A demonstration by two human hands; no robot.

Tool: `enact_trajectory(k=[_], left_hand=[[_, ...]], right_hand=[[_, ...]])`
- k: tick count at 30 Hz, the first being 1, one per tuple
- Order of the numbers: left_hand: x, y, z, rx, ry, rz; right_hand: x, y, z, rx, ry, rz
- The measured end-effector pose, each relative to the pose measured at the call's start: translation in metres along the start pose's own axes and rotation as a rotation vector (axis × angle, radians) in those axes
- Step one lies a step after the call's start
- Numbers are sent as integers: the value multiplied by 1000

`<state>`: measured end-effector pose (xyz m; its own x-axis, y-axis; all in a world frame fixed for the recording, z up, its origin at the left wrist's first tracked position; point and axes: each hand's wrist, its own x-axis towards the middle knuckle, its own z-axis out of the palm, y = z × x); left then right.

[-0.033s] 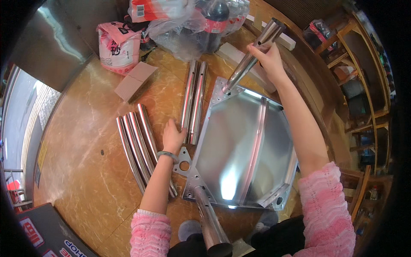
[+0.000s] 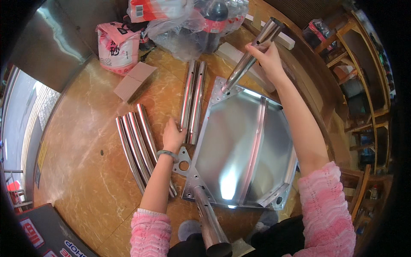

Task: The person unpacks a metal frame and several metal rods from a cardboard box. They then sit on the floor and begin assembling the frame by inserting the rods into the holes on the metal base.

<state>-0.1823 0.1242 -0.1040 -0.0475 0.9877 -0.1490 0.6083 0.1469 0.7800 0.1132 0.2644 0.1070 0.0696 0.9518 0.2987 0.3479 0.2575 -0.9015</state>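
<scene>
My right hand point(image 2: 267, 60) is closed around an upright shiny metal tube point(image 2: 242, 70), whose lower end stands on a corner plate of an upturned silver metal panel point(image 2: 222, 141). Another metal tube point(image 2: 209, 222) rises from the panel's near left corner. My left hand point(image 2: 173, 136), with a bangle point(image 2: 168, 156) on its wrist, has its fingers curled at the lower end of the left one of two metal tubes point(image 2: 188, 94) lying side by side. Close to that wrist is a triangular metal plate point(image 2: 183, 162) with a large hole. Several more tubes point(image 2: 137, 143) lie to the left.
A brown cardboard piece point(image 2: 135, 81), a pink-and-white bag point(image 2: 117, 49) and plastic-wrapped bottles point(image 2: 212, 25) stand at the back. White foam blocks point(image 2: 244, 62) lie behind the panel. Wooden shelves point(image 2: 364, 85) are on the right, a dark box point(image 2: 51, 231) at the near left.
</scene>
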Motion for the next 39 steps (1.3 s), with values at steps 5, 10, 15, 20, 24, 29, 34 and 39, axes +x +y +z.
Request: enact_trajectory(k=[5,10,15,20,24,29,34,39], left_hand=[[15,4,4,46,-63,15],[25,21,-9,-21,-179,-112],[22,32,-23,-601,-352,-313],[12,32,-24,-735,-395,-329],[-3,39,-28,-739,-320,-229],[-21,55,-46,-760,-283,-132],[-35,68,-62,-787,-235,-78],[-54,95,-70,-983,-307,-64]], right_hand=[[3,9,-12,238,-92,113],[8,24,-4,264,8,144],[15,24,5,305,-123,113],[23,10,3,322,-368,97],[6,20,24,158,-269,67],[-17,43,35,289,-38,49],[-10,52,33,127,-70,180],[-30,32,31,-366,118,-20]])
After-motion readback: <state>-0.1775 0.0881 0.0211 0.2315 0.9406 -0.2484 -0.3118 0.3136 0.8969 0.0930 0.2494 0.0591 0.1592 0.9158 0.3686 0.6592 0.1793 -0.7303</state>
